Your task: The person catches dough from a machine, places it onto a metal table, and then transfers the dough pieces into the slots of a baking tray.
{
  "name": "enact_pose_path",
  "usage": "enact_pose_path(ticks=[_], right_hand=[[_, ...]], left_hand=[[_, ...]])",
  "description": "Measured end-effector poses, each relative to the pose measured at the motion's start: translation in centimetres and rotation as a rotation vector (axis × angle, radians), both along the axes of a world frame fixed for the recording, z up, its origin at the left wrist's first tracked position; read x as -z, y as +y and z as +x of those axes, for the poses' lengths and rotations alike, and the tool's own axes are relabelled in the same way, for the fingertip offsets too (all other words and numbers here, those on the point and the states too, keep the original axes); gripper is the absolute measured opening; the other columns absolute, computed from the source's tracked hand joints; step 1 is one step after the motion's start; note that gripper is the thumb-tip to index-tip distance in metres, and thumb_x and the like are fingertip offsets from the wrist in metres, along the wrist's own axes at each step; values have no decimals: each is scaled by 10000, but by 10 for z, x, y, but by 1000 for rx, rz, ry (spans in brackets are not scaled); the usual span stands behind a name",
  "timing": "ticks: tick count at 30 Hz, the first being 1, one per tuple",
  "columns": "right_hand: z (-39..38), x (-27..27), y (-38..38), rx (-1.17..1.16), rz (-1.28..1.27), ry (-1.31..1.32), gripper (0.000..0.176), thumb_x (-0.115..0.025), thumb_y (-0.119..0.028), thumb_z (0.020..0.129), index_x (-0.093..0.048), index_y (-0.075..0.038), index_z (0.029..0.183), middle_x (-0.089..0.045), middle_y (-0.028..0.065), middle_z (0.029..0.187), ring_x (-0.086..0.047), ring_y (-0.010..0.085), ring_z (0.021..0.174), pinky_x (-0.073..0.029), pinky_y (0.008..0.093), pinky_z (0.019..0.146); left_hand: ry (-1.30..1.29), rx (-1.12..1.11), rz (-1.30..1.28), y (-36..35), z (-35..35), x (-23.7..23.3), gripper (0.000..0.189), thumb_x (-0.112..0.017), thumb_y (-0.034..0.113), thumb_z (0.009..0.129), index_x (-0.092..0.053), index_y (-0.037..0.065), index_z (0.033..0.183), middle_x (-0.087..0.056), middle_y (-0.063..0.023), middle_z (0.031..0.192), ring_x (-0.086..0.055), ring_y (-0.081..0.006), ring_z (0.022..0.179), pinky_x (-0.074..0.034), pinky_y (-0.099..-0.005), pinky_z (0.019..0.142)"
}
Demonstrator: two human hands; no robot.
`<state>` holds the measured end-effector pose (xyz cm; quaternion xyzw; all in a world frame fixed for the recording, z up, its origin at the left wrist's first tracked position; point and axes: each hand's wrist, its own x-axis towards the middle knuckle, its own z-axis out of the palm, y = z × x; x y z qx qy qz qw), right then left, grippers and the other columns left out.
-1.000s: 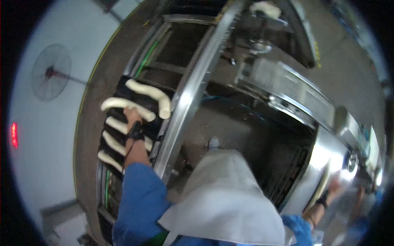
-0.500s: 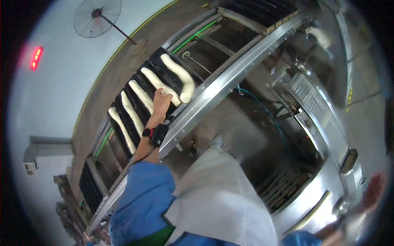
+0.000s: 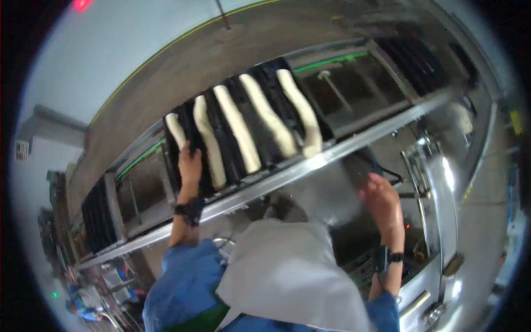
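Observation:
Five long, pale dough strips lie side by side in a black grooved tray (image 3: 326, 131). My left hand (image 3: 189, 169) rests over the leftmost dough strip (image 3: 175, 128), fingers apart and touching it; the strip's lower end is hidden under the hand. Just right of that hand are the second dough strip (image 3: 207, 141) and the middle dough strip (image 3: 238, 130). Farther right lie a slightly wavy dough strip (image 3: 267, 113) and a curved dough strip (image 3: 301, 108), whose lower end reaches the metal rail. My right hand (image 3: 383, 203) is raised away from the tray, open with loosely bent fingers, nothing in it.
A shiny metal rail (image 3: 265, 188) runs along the conveyor's near side. More black trays (image 3: 415, 66) sit farther along, with another at the lower left (image 3: 99, 216). Steel machinery (image 3: 442, 193) stands at the right, with a pale dough piece (image 3: 415, 304) on it.
My left hand has gone from the strip second from the right to the leftmost one. My right hand has come up and inward from the lower right edge. The view has turned.

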<state>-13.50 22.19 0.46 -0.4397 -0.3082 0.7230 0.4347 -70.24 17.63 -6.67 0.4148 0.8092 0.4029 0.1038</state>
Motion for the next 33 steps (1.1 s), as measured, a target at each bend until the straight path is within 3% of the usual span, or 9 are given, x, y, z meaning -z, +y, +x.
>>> enact_pose_path(ticks=[2, 8, 10, 13, 16, 21, 26, 29, 33], right_hand=[[-74, -16, 40, -90, 32, -24, 440, -599, -262, 874, -527, -12, 1228, -624, 119, 1100, -595, 223, 1009, -464, 357, 903], [-197, -4, 130, -421, 542, -986, 526, -675, -277, 801, -529, 12, 1216, -562, 215, 1169, -547, 339, 1081, -438, 396, 931], [-216, -20, 122, -596, 720, -1238, 659, -709, -298, 765, -456, 6, 1292, -464, 262, 1289, -435, 389, 1216, -393, 424, 995], [-226, 4, 145, -868, 737, -1273, 873, -740, -288, 727, -277, -37, 1423, -344, 279, 1374, -278, 400, 1331, -337, 417, 1059], [-215, -6, 138, -752, 367, -658, 865, -726, -137, 696, -272, 5, 1418, -411, 219, 1331, -429, 373, 1210, -413, 404, 990], [-204, -64, 153, -689, 20, -146, 531, -577, -304, 848, -467, 10, 1262, -604, 193, 1094, -622, 241, 924, -528, 324, 807], [-281, -131, 185, -541, 281, -30, 552, -530, -90, 809, -445, -83, 1354, -578, 135, 1128, -581, 139, 785, -503, 233, 665], [-314, -120, 147, -240, 626, -398, 670, -491, 89, 741, -443, -138, 1370, -517, 100, 1282, -571, 131, 753, -500, 233, 657], [-264, 7, 145, -445, 825, -747, 661, -570, 98, 723, -481, -106, 1345, -509, 79, 1319, -505, 172, 1143, -480, 269, 851]], left_hand=[[401, -51, -186, -32, 1, 15, 612, -612, 328, 875, -413, 2, 1352, -505, -234, 1287, -432, -365, 1253, -350, -406, 1039], [-485, -87, -140, -108, 11, -23, 532, -573, 324, 929, -422, 85, 1380, -620, -37, 872, -518, -74, 757, -425, -235, 680], [-664, -120, 16, -132, 16, -20, 474, -584, 235, 935, -464, 27, 1344, -633, -32, 1021, -553, -90, 843, -454, -237, 742], [-642, -164, 186, -151, 33, -62, 412, -577, 137, 933, -486, -4, 1310, -545, -149, 1292, -518, -182, 1182, -402, -275, 990], [-591, -287, 251, -196, 48, -69, 367, -563, 85, 929, -512, -11, 1280, -582, -132, 1232, -537, -184, 1154, -419, -281, 974], [-684, -661, 352, -249, 50, -70, 369, -592, 101, 888, -559, 49, 1251, -628, -80, 1143, -596, -165, 1019, -442, -274, 888], [-686, -791, 389, -274, 20, -75, 336, -575, 91, 897, -572, 60, 1231, -630, -69, 1112, -589, -156, 1014, -453, -266, 873], [-660, -732, 414, -292, -9, -73, 337, -573, 92, 898, -568, 57, 1234, -627, -73, 1132, -586, -156, 1031, -455, -264, 876], [-689, -695, 386, -329, -62, -56, 349, -588, 99, 895, -563, 54, 1241, -629, -73, 1150, -598, -150, 1022, -464, -265, 860]])
